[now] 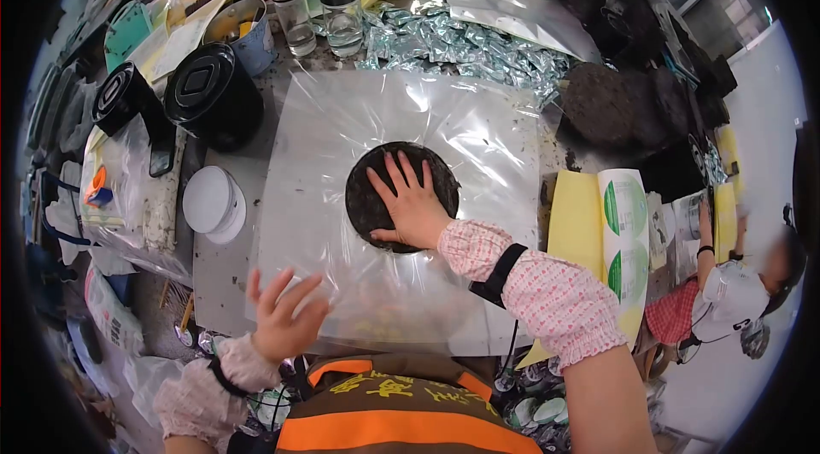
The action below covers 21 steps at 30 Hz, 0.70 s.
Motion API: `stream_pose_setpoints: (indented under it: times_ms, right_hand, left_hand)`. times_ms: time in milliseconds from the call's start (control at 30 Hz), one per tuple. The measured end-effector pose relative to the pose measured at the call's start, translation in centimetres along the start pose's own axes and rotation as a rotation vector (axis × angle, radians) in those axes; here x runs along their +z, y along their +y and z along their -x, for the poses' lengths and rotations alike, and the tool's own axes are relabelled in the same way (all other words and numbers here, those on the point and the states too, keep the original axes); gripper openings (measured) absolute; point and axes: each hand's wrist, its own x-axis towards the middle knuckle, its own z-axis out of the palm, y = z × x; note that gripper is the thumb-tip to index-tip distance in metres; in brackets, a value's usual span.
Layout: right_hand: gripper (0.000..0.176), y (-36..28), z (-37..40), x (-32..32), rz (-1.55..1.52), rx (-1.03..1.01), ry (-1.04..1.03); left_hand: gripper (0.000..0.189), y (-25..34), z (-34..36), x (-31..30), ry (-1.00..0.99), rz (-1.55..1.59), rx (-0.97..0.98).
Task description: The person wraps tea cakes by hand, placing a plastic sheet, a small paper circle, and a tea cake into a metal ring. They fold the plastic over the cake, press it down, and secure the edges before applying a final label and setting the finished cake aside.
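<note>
My right hand (410,202) lies flat with fingers spread on a round dark brown disc (363,215), pressing against its top. The disc rests on a sheet of clear plastic film (312,164) that covers the middle of the table. My left hand (289,310) hovers near the lower left edge of the film, fingers apart and slightly blurred, holding nothing. White round lids (207,199) lie left of the film. Beyond its far edge is a heap of small silvery-green foil packets (478,48).
Two glass jars (342,27) stand at the back, with black canisters (213,95) at the left. Dark round cakes (598,101) are at the back right. Yellow sheets (575,219) and green-white labels (623,232) lie right. Another person (735,292) is at the far right.
</note>
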Motion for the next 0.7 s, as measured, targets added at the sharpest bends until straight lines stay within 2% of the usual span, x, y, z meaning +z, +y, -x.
stream_pose_setpoints:
  times_ms: [67, 167, 233, 300, 367, 433, 467, 500, 600, 667, 700]
  right_hand:
    - [0.11, 0.0, 0.2, 0.1, 0.004, -0.001, 0.005]
    - [0.109, -0.1, 0.0, -0.2, 0.016, -0.001, 0.016]
    - [0.108, -0.4, 0.3, -0.2, 0.016, 0.015, 0.023]
    - [0.108, -0.7, 0.5, 0.1, 0.003, 0.034, 0.032]
    - [0.107, -1.0, 0.3, 0.3, -0.015, 0.056, 0.036]
    - [0.103, -1.3, 0.0, 1.1, 0.009, 0.084, 0.063]
    - [0.101, -1.0, 0.0, 2.4, 0.059, 0.085, 0.11]
    - [0.096, -0.3, 0.1, 3.6, 0.058, 0.042, 0.126]
    - [0.071, 1.4, 4.1, -2.2, -0.57, 0.244, 0.318]
    - [0.066, 1.0, 8.5, -6.6, -0.103, 0.562, 0.738]
    - [0.062, 2.7, 11.2, -5.3, -0.134, 0.679, 0.772]
  left_hand:
    - [0.02, 1.4, 0.5, -2.8, 0.193, 0.003, 0.17]
    - [0.029, 1.7, 1.7, -3.5, -0.295, 0.303, 0.701]
    - [0.046, -0.3, 5.3, 3.1, -0.53, 0.648, 0.245]
    - [0.071, -1.7, 0.3, 5.8, -0.462, 0.441, -0.327]
    - [0.106, -4.1, -3.9, 7.7, -0.176, 0.215, -0.297]
    - [0.119, -3.3, -8.4, 9.7, -0.164, 0.295, -0.119]
    - [0.121, -2.2, -9.8, 10.4, -0.124, 0.262, 0.007]
    - [0.117, -1.1, -10.4, 10.3, -0.15, 0.267, -0.035]
    - [0.11, -0.9, -11.3, 10.1, -0.183, 0.31, -0.092]
    - [0.105, -0.9, -10.6, 10.2, -0.202, 0.337, -0.137]
    - [0.101, -0.7, -11.0, 10.1, -0.202, 0.341, -0.16]
